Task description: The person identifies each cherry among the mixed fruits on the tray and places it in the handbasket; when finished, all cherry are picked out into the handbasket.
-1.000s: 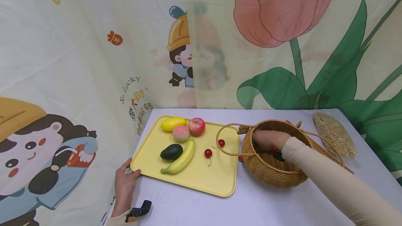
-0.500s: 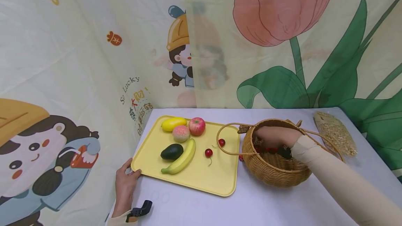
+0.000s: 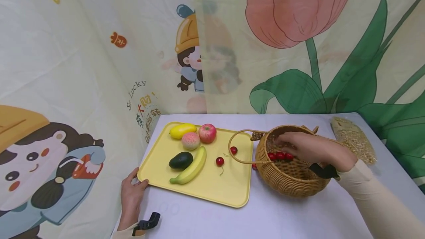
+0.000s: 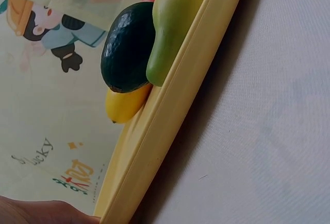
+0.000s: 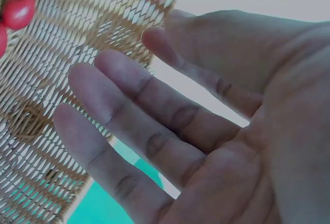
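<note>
My left hand (image 3: 131,196) holds the near left corner of a yellow tray (image 3: 229,191), thumb and fingers on either side of that corner. Above the wicker basket (image 3: 295,187) is my right hand (image 3: 307,146), its fingers loosely extended. Nothing sits in its palm in the right wrist view, where the fingers lie in front of the woven wall. Several red cherries (image 3: 280,156) are inside the basket. On the tray lie a banana (image 3: 192,169), an avocado (image 3: 180,160), a peach (image 3: 190,141), an apple (image 3: 207,133), a yellow oval fruit (image 3: 183,131) and two stemmed cherries (image 3: 220,161).
One looped basket handle (image 3: 239,162) reaches over the tray's right edge. A red piece (image 3: 254,166) shows between tray and basket. At the back right lies a clear bag of grain-like bits (image 3: 353,141). A printed curtain (image 3: 225,47) hangs behind the white table (image 3: 199,220).
My right hand has lifted from deep inside the basket and drawn back to the right, uncovering the cherries there. The left hand stays at the tray corner.
</note>
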`<state>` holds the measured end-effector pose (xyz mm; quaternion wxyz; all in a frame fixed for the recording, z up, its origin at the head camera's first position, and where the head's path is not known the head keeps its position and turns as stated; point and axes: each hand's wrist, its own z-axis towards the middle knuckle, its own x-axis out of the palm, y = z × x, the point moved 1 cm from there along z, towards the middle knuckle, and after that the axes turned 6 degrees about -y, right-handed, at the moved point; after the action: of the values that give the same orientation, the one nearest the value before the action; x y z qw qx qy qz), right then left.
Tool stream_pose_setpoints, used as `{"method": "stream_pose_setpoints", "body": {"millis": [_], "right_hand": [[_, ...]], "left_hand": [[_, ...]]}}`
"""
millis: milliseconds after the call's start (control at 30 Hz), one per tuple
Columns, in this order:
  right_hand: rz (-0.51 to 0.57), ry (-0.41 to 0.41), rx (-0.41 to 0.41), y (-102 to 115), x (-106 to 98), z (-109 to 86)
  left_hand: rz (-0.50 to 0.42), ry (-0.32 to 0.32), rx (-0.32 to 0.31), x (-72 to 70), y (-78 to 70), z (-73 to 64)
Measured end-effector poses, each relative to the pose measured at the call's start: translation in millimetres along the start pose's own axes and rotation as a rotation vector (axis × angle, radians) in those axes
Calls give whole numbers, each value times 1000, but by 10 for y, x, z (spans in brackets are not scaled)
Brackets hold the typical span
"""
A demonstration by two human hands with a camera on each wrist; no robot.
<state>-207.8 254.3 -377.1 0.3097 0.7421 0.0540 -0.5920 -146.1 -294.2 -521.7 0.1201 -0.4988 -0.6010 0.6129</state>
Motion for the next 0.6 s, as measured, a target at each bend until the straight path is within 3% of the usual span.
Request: {"method": "stream_pose_setpoints", "body": {"millis": [400, 600], "right_hand": [[-36, -180, -194, 488, 114, -365], [-55, -209, -296, 758, 286, -427]], "left_hand": [[-32, 13, -2, -22, -2, -8], [-21, 20, -1, -24, 0, 5]]}}
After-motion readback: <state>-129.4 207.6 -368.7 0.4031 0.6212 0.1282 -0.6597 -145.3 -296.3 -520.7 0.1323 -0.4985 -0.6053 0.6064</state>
